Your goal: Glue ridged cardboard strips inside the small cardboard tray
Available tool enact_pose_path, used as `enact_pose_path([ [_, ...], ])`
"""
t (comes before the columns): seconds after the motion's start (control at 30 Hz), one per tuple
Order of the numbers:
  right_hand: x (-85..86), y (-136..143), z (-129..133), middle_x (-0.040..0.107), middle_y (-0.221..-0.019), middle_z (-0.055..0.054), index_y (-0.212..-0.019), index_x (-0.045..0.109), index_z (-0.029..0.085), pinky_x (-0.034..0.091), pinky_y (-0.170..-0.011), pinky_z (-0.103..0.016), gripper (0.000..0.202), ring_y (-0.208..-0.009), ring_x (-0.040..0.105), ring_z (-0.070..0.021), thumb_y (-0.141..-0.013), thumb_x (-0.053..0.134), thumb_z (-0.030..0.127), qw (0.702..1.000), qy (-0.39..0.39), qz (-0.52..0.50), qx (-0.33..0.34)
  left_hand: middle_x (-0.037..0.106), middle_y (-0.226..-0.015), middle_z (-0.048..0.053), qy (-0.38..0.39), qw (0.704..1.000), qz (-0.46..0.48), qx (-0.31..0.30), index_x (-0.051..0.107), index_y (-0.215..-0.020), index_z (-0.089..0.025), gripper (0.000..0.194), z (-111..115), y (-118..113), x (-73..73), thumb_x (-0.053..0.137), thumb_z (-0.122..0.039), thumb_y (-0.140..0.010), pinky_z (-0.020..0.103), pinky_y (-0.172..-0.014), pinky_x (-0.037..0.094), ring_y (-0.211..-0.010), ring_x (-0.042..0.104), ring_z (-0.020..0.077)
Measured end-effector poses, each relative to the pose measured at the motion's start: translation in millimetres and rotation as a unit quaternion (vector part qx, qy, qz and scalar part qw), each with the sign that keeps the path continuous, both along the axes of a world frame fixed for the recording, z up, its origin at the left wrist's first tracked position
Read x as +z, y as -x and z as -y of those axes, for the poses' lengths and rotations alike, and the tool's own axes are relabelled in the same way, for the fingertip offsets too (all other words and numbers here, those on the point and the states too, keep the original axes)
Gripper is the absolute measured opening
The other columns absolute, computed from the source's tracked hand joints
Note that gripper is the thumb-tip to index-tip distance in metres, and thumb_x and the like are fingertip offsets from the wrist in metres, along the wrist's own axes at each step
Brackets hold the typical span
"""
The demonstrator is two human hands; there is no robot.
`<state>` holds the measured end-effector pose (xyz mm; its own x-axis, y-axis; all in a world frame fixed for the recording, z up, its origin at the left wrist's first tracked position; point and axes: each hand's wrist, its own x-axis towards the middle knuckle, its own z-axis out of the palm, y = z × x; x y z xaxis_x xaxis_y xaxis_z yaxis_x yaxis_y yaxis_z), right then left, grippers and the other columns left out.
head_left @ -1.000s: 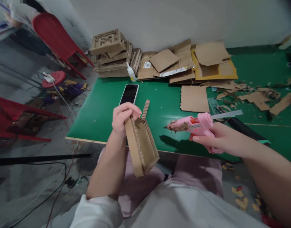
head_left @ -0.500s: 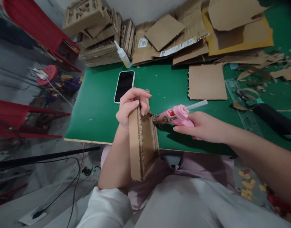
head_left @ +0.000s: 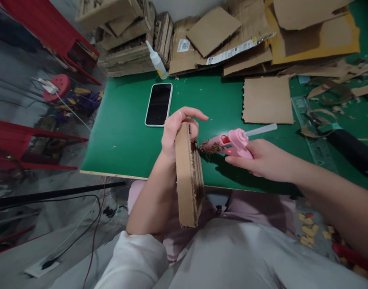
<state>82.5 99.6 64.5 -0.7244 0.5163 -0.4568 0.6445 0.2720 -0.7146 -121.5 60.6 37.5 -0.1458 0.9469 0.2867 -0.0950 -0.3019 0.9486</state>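
My left hand (head_left: pixel 179 126) grips the upper end of a shallow cardboard box (head_left: pixel 184 180), which is tipped on its side over the table's front edge. Its layered rim faces right. In my right hand (head_left: pixel 262 158) is a pink hot glue gun (head_left: pixel 235 142), with a clear glue stick (head_left: pixel 261 129) poking out of its back and a small red light lit. Brown scraps cling around the gun's nozzle, which points left at the box's upper right edge. Whether the tip touches the cardboard I cannot tell.
On the green table (head_left: pixel 126 128) lie a phone (head_left: pixel 159 104), a square cardboard piece (head_left: pixel 267 100), a clear ruler (head_left: pixel 314 136) and a black-handled tool (head_left: pixel 352 148). A glue bottle (head_left: pixel 157 63) stands by stacked cardboard (head_left: pixel 124 52) at the back. A red stool (head_left: pixel 57 86) is off left.
My left hand has shifted right with the box and turned it, so its inside shows less. The glue gun has moved slightly right along with it.
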Motion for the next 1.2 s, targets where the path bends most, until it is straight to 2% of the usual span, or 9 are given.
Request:
enact_pose_path([
  [0.17, -2.0, -5, 3, 0.042, -0.045, 0.003, -0.057, 0.044, 0.019, 0.022, -0.045, -0.025, 0.043, -0.043, 0.038, -0.0096, -0.080, 0.043, 0.056, 0.999, -0.018, -0.005, 0.030, 0.035, -0.040, -0.004, 0.017, 1.000, 0.005, 0.009, 0.062, -0.079, -0.018, 0.049, 1, -2, 0.8, 0.032, -0.054, -0.089, 0.025, -0.039, 0.030, -0.036, 0.038, 0.0099],
  [0.5, 4.0, 8, -3, 0.042, -0.043, 0.003, -0.051, 0.037, 0.020, 0.026, -0.048, -0.025, 0.045, -0.045, 0.040, -0.0105, -0.079, 0.047, 0.053, 0.999, 0.017, 0.024, -0.042, 0.035, -0.040, -0.004, 0.000, 1.000, 0.002, 0.006, 0.064, -0.075, -0.017, 0.051, 1, -3, 2.7, 0.032, -0.054, -0.089, 0.026, -0.041, 0.032, -0.037, 0.038, 0.0095],
  [0.7, -0.5, 2, 0, 0.040, -0.043, 0.003, -0.052, 0.035, 0.020, 0.025, -0.045, -0.024, 0.045, -0.043, 0.037, -0.0091, -0.079, 0.045, 0.055, 0.999, 0.006, -0.001, -0.036, 0.035, -0.039, -0.003, 0.028, 1.000, 0.003, 0.013, 0.063, -0.072, -0.017, 0.052, 2, -4, 6.3, 0.031, -0.053, -0.089, 0.027, -0.041, 0.028, -0.037, 0.035, 0.0094],
  [0.83, -0.9, -3, 6, 0.040, -0.045, 0.003, -0.053, 0.037, 0.020, 0.024, -0.044, -0.024, 0.044, -0.043, 0.036, -0.0089, -0.078, 0.044, 0.055, 1.000, 0.010, 0.005, -0.019, 0.034, -0.039, -0.003, 0.020, 0.999, 0.030, -0.006, 0.064, -0.072, -0.016, 0.051, 2, -5, 6.6, 0.034, -0.053, -0.088, 0.029, -0.040, 0.022, -0.036, 0.031, 0.0100],
  [1.0, -1.1, -7, 13, 0.036, -0.046, 0.003, -0.054, 0.039, 0.020, 0.025, -0.043, -0.024, 0.044, -0.044, 0.038, -0.0101, -0.077, 0.045, 0.057, 0.999, 0.030, 0.004, -0.012, 0.033, -0.040, -0.003, 0.030, 1.000, 0.007, 0.001, 0.064, -0.071, -0.019, 0.051, 1, -4, 4.6, 0.033, -0.056, -0.087, 0.030, -0.042, 0.026, -0.036, 0.032, 0.0106],
  [1.2, -2.3, -12, 19, 0.048, -0.051, 0.000, -0.061, 0.053, 0.021, 0.036, -0.051, -0.027, 0.037, -0.054, 0.048, -0.0156, -0.075, 0.050, 0.054, 0.999, 0.023, -0.039, -0.016, 0.037, -0.040, -0.002, 0.028, 0.999, 0.035, -0.004, 0.066, -0.071, -0.017, 0.049, 3, -4, 6.3, 0.034, -0.049, -0.088, 0.028, -0.041, 0.023, -0.038, 0.032, 0.0097],
])
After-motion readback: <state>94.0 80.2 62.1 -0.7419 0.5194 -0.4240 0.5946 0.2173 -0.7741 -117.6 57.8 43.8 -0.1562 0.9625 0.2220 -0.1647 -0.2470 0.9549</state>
